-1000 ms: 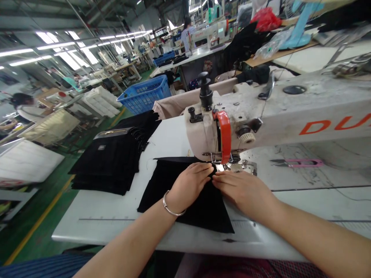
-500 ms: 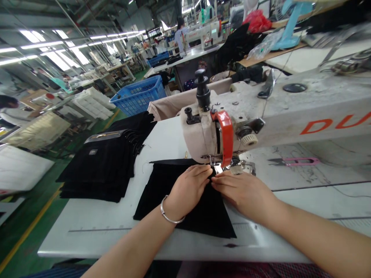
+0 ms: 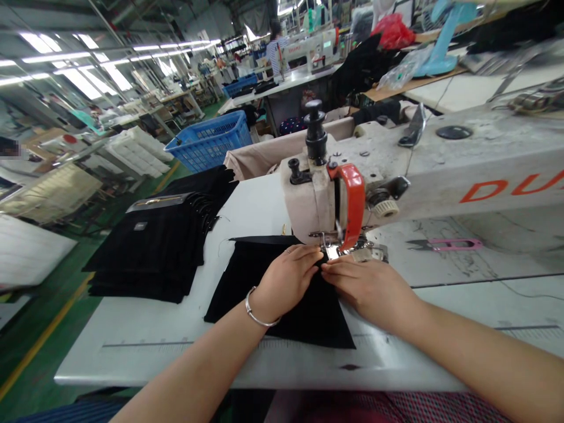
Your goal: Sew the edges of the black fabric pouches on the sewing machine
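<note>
A piece of black fabric (image 3: 251,273) lies on the white sewing table, its upper right part at the presser foot (image 3: 333,251) of a sewing machine (image 3: 308,202). My left hand (image 3: 288,282) rests on top of it, fingers close together, fingertips just left of the foot. At the fabric's right edge, my right hand (image 3: 370,288) has its fingertips closed on the cloth, right below the foot. The right thumb is hidden. Both hands nearly meet there. An orange guard (image 3: 353,202) hangs in front of the needle area, partly blocking it.
A stack of black fabric pieces (image 3: 145,252) lies left on the table (image 3: 145,364). Pink-handled thread snips (image 3: 453,244) lie right of the needle area. Behind are a blue crate (image 3: 211,141), a beige cloth-lined bin (image 3: 259,155) and a light-blue fan (image 3: 440,53). People work farther back.
The view has shifted slightly, and the metal presser parts show more clearly beside the orange guard. My hands keep nearly the same place on the black fabric.
</note>
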`<state>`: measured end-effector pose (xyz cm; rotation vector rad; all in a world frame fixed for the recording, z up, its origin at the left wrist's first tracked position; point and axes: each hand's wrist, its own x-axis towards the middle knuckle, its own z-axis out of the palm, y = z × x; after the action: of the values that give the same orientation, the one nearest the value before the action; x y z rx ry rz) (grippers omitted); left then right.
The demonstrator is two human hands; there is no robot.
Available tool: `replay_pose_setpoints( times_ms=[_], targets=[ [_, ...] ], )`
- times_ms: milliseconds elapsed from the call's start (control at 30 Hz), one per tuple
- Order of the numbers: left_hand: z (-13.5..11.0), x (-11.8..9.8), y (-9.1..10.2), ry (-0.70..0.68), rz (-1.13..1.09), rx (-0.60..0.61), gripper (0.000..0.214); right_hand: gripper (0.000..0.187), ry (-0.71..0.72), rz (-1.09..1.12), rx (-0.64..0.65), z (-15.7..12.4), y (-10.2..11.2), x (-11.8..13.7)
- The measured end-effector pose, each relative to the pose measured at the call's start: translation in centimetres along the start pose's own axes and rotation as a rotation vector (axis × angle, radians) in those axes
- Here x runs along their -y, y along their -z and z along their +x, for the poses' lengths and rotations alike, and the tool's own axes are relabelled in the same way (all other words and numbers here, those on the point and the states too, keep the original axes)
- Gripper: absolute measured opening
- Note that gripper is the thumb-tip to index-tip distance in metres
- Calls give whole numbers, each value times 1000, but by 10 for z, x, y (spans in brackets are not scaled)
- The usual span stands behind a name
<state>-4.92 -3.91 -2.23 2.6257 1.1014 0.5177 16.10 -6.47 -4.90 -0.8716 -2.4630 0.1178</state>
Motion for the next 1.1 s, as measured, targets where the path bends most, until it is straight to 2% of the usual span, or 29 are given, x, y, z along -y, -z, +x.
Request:
replay_pose_setpoints(
  times_ms=[133, 233, 300, 367, 400, 433, 500, 533, 567, 633, 700, 767, 833, 967, 1100],
  targets=[
    [2, 1, 2, -5, -7, -2, 26, 27, 9, -1, 5, 3, -5, 3],
    [-3, -2, 9, 13, -26, 67, 30, 28, 16, 11, 21, 2, -2, 3],
    [-13, -11, 15, 10, -30, 150, 51, 33, 37, 40, 73, -4, 9, 0],
    [-28, -25, 21, -16, -19, 225, 90, 48, 38, 57, 154, -15, 27, -7],
    [-37, -33, 22, -33, -10, 240, 100, 57, 19, 48, 191, -22, 37, -12],
    [-46, -40, 22, -52, -3, 236, 97, 65, -12, 27, 213, -28, 46, -17],
    [-60, -52, 19, -90, -3, 202, 65, 67, -66, -30, 221, -36, 56, -29],
    [-65, -56, 17, -101, -7, 166, 49, 61, -90, -56, 207, -36, 57, -34],
    [-69, -59, 13, -110, -12, 130, 43, 50, -120, -84, 184, -32, 55, -38],
    [-72, -61, 6, -110, -4, 82, 46, 24, -195, -141, 111, -19, 46, -43],
    [-71, -61, 1, -103, 32, 67, 49, 11, -250, -183, 45, -5, 36, -41],
    [-69, -60, -2, -106, 34, 60, 46, 10, -239, -192, 29, 2, 30, -31],
    [-70, -59, -3, -62, -58, 15, 43, 14, -170, -105, 63, -4, 29, -16],
    [-76, -58, 0, 183, -336, -65, 43, 14, -71, 224, 120, -35, 35, 22],
    [-78, -58, 2, 340, -427, -135, 33, 20, -110, 247, 119, -52, 31, 45]
  ],
)
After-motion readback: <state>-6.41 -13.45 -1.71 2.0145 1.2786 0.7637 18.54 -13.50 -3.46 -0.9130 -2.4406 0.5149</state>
